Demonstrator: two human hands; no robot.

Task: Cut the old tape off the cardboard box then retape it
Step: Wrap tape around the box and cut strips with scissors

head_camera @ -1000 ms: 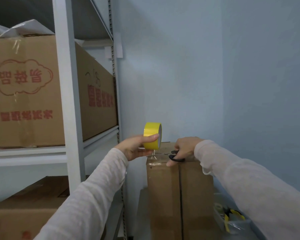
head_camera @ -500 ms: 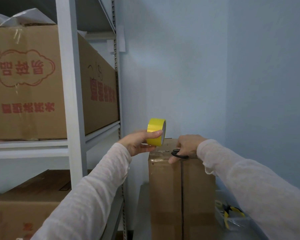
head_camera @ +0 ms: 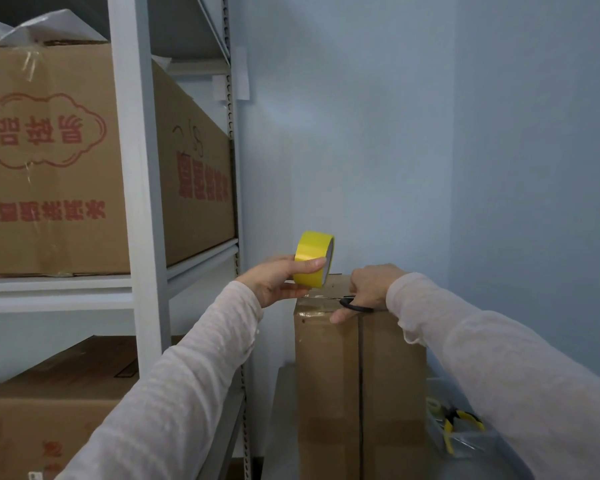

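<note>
A tall brown cardboard box [head_camera: 329, 375] stands in the corner, with clear tape across its top front edge. My left hand [head_camera: 278, 280] grips a yellow tape roll [head_camera: 314, 263] just above the box's top left corner. A strip of tape runs from the roll down to the box edge. My right hand [head_camera: 369, 289] holds black-handled scissors [head_camera: 355, 306] on the box top, blades pointing left toward the strip. The blade tips are hard to make out.
A grey metal shelf post [head_camera: 142, 202] stands at the left, with large printed cartons [head_camera: 49, 161] on its shelves. A clear bin [head_camera: 465, 441] holding yellow-handled pliers sits low at the right of the box. Blue walls close the corner behind.
The view has tilted so the shelf and box sit slightly lower and to the right. Both hands stay at the box top; the roll has shifted a little right toward the scissors.
</note>
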